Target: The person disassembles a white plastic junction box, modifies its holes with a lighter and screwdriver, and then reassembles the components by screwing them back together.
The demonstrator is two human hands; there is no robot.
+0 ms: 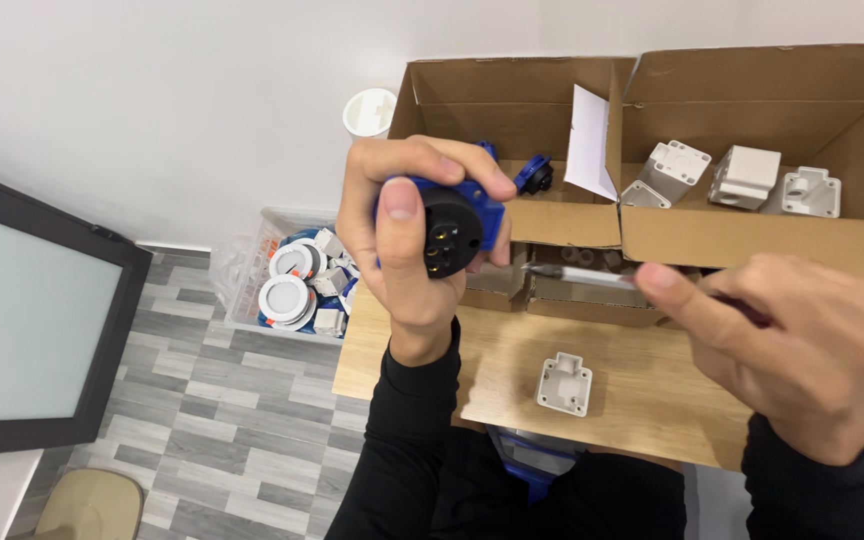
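My left hand is raised and grips a blue and black round plug insert, its black face with brass pins turned toward me. My right hand holds a screwdriver with a dark red handle, its metal shaft pointing left toward the plug, the tip close to it. Below my hands, a small white plastic housing lies on the wooden table.
Two open cardboard boxes stand at the back of the table: the left box holds blue parts, the right box holds white housings. A clear bin of round white and blue parts sits on the grey floor, left. A dark-framed panel stands far left.
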